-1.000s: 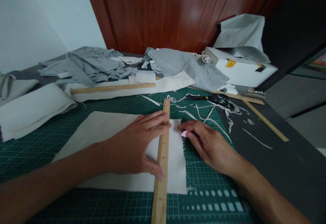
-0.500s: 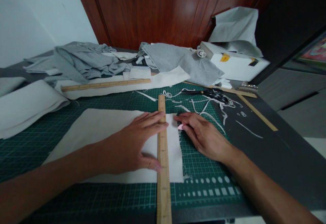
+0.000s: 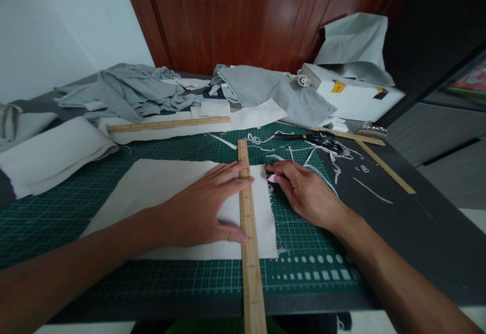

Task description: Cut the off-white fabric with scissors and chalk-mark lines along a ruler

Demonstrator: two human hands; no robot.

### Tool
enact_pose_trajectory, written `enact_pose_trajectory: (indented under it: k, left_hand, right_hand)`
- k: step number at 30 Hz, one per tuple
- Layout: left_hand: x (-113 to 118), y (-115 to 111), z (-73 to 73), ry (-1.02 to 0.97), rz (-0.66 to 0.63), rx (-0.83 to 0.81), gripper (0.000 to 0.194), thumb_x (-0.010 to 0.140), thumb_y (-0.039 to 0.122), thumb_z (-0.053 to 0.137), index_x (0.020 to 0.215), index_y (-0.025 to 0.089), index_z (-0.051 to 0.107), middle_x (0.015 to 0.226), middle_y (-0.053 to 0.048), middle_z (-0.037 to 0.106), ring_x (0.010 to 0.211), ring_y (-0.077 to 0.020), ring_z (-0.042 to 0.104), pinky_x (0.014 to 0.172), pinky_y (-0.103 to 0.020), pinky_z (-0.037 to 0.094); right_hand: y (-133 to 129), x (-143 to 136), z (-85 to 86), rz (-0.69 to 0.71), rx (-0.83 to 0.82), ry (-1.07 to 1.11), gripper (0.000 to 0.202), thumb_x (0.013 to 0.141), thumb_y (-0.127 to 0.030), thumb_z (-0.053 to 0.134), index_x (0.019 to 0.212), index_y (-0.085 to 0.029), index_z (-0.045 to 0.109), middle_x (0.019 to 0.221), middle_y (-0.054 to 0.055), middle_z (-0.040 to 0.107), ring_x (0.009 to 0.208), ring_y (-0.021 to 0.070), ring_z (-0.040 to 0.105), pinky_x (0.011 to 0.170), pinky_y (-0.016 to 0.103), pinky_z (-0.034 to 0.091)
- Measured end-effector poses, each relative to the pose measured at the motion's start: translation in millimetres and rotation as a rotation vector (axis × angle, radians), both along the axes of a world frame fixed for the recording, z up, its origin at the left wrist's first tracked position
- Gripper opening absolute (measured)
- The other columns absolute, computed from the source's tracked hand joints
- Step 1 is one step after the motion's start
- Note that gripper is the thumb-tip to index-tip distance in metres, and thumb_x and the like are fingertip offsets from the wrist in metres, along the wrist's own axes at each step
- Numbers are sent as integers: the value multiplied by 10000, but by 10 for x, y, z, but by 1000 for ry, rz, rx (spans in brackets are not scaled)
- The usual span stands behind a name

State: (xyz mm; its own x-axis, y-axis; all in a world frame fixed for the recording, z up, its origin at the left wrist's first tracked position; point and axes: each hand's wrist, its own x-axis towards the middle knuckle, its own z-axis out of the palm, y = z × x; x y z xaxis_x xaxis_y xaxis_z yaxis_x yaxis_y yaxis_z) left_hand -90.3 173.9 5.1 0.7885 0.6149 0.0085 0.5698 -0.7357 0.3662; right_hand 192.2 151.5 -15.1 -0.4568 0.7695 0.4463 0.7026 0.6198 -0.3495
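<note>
My left hand [image 3: 207, 210] lies flat with fingers spread, its fingertips and thumb pressing on a wooden ruler [image 3: 248, 217]. That ruler runs lengthwise across a white piece of cloth [image 3: 163, 184], close to its right edge, and extends past the near edge of the table. The cloth rests on a green cutting mat [image 3: 299, 238], and its right edge is frayed. At the cloth's upper right corner, my right hand [image 3: 304, 190] pinches a small pink piece [image 3: 272, 178], perhaps chalk, mostly hidden by the fingers.
Black scissors [image 3: 326, 141] lie among white fabric strips at the back right. Another wooden ruler [image 3: 170, 124] rests on a long white cloth. Grey cloths [image 3: 129, 91] are heaped behind, beside a white box [image 3: 353, 93]. Folded white cloth [image 3: 56, 152] sits at left.
The camera view has shifted slightly, so the scene sits a little further right. Both hands keep about the same places on the ruler and at the cloth's corner.
</note>
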Motion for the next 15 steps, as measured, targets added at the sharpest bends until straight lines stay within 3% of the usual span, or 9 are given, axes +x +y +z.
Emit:
enact_pose_trajectory:
  k: [7, 10, 15]
  left_hand:
    - [-41, 19, -43, 41, -12, 49, 1140, 805, 889, 699, 1674, 197, 442, 1812, -233, 237, 1694, -430, 195, 1349, -703, 175]
    - [-96, 68, -38, 69, 8, 68, 1128, 821, 907, 659, 1681, 213, 432, 1815, -199, 261, 1694, -414, 211, 1364, -677, 149]
    - [-220, 164, 7, 112, 73, 92, 1118, 836, 899, 651, 1685, 208, 425, 1827, -172, 239, 1700, -389, 208, 1381, -623, 139]
  right_hand:
    - [-131, 10, 72, -171, 1, 151, 83, 1135, -258, 513, 1125, -245, 594, 898, 55, 815, 726, 220, 795, 676, 331, 616]
    - [-128, 39, 83, -228, -30, 202, 106, 1129, -304, 530, 1083, -238, 599, 777, 19, 781, 651, 203, 771, 625, 305, 578]
    - [-99, 92, 40, -286, -104, 293, 186, 1133, -384, 541, 1061, -223, 601, 746, 12, 768, 574, 176, 731, 580, 292, 559]
